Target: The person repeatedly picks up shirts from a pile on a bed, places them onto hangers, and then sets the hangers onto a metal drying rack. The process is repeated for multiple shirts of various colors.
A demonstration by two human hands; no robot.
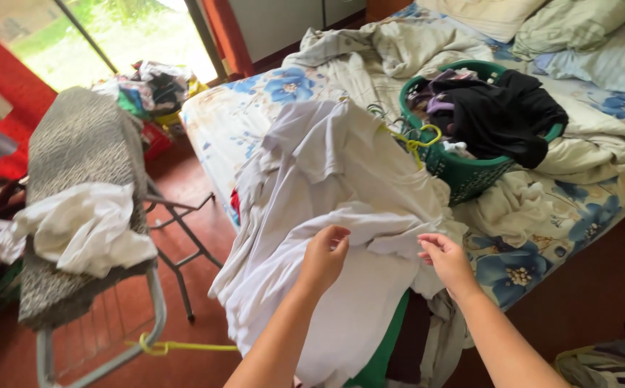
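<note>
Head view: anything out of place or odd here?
A yellow hanger lies on the floor under the ironing board, away from the hangers at the green basket. Nothing looks damaged or spilled.

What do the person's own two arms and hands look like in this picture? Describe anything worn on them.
Both arms are bare to the bottom edge of the picture: no sleeves, gloves, watch or bracelets show. The left hand and right hand carry no visible rings, and the nails look short and unpainted, though they are small in this view.

Both bare forearms reach forward, slightly converging. Left hand [325,253] curled, fingers pinched together. Right hand [447,260] half-open, fingers bent, thumb up.
</note>
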